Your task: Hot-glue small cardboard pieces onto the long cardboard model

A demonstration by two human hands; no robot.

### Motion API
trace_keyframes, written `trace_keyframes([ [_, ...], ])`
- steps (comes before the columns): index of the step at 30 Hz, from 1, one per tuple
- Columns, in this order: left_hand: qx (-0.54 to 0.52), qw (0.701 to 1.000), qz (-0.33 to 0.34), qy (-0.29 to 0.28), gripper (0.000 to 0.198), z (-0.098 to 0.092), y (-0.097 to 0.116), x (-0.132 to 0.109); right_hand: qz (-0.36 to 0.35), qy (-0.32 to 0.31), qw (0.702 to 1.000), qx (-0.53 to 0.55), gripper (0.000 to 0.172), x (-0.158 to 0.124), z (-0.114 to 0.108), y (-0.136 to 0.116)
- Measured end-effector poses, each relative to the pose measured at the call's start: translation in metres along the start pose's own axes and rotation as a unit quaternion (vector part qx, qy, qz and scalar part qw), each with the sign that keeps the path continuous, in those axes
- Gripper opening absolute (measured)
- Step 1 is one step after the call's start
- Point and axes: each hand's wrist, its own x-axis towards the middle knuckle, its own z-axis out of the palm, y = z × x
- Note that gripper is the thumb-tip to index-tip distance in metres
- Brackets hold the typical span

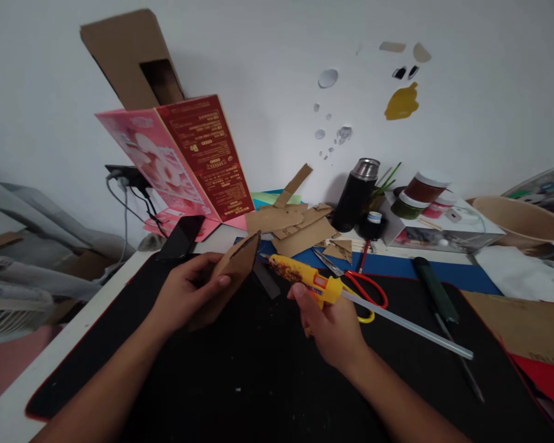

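Observation:
My left hand [188,289] grips a brown cardboard piece [237,263], thumb on its near face and fingers mostly behind it. The cardboard is tilted up above the black mat. In my right hand [330,320] is a yellow hot glue gun [300,274], its nozzle pointing left towards the edge of the cardboard, close to it. A long translucent glue stick [410,324] sticks out of the gun's rear. Beneath the gun lie scissors [369,286] with red and yellow handles. A dark flat strip [266,280] rests on the mat between the two hands.
Cardboard scraps [300,227] are heaped behind the mat [240,381]. A black thermos [356,194] and paint jars [410,203] stand at the back right. A dark-handled pointed tool [436,295] lies right. Far left are a phone [181,237] and a red-and-pink box [207,160].

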Motion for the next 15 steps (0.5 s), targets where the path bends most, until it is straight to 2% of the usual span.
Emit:
trace_keyframes([
  [6, -0.022, 1.000, -0.015, 0.000, 0.054, 0.0019, 0.0025, -0.0010, -0.016, -0.013, 1.000, 0.006, 0.041, -0.0002, -0.0006, -0.0042],
  [15, 0.014, 1.000, 0.010, -0.007, 0.050, 0.0055, 0.0068, -0.0023, -0.012, -0.015, 0.999, 0.044, 0.044, -0.0008, -0.0022, -0.0075],
])
